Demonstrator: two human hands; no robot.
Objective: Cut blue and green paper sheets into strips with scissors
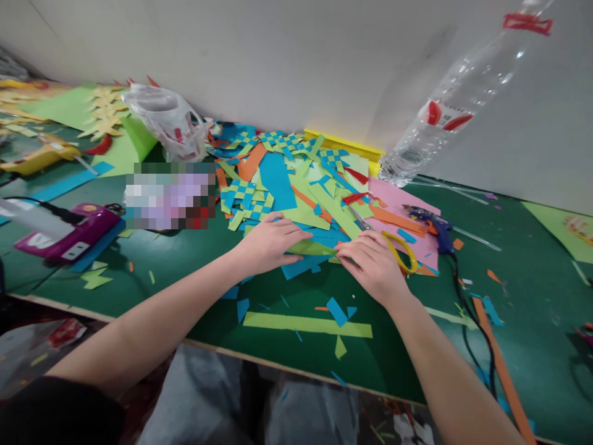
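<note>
A green paper strip (315,248) stretches between my two hands, just above the table. My left hand (274,242) is closed on its left end, fingers over the top. At the strip's right end, my right hand (370,262) pinches it between thumb and fingertips. Yellow-handled scissors (402,252) lie partly under and beside my right hand, blades pointing away. Behind my hands is a pile of blue, green and orange paper, with woven blue-and-green checkered pieces (243,196). Another green strip (308,324) lies flat nearer the table's front edge.
A clear plastic bottle (456,102) leans at the right back. A blue glue gun (438,228) with a black cord lies on pink paper (398,198). Leftward are a purple power strip (74,232), a yellow glue gun (44,153) and a plastic bag (167,120). Scraps litter the green table (185,290).
</note>
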